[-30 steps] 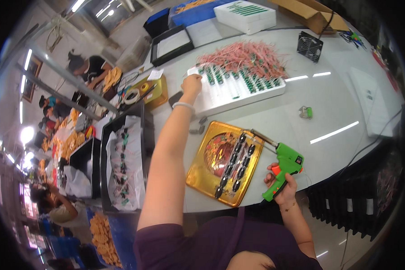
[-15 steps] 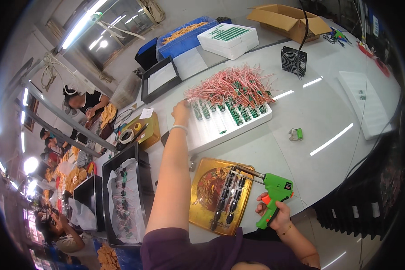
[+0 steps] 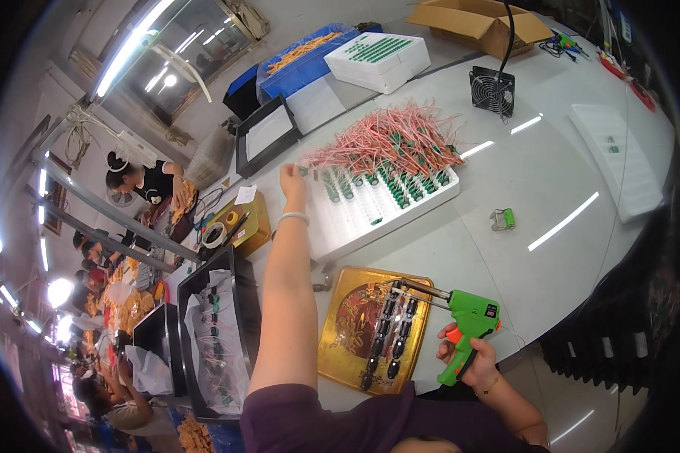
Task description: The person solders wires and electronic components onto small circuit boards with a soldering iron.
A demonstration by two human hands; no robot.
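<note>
My right hand (image 3: 470, 361) grips a green soldering gun (image 3: 472, 321) by its handle. Its metal tip reaches left over a gold tray (image 3: 338, 336), above two rows of small black parts (image 3: 389, 332). My left arm stretches far forward. At the far left corner of a white foam tray (image 3: 385, 235), my left hand (image 3: 292, 185) is closed, with a small green part (image 3: 304, 171) at its fingertips. In the foam tray stand several green parts (image 3: 404, 189), and a heap of pink wires (image 3: 393, 140) covers its far side.
A black bin (image 3: 243, 302) with wired parts lies left of my arm. A small green and metal piece (image 3: 502, 220), a black fan (image 3: 493, 92) and another foam tray (image 3: 619, 162) are to the right. Farther back stand a blue crate (image 3: 268, 79) and cardboard box (image 3: 480, 26). Other people work at the left.
My left hand has lifted slightly away from the foam tray's edge, and a small green part now shows at its fingertips. The soldering gun stays over the gold tray; the view has shifted slightly.
</note>
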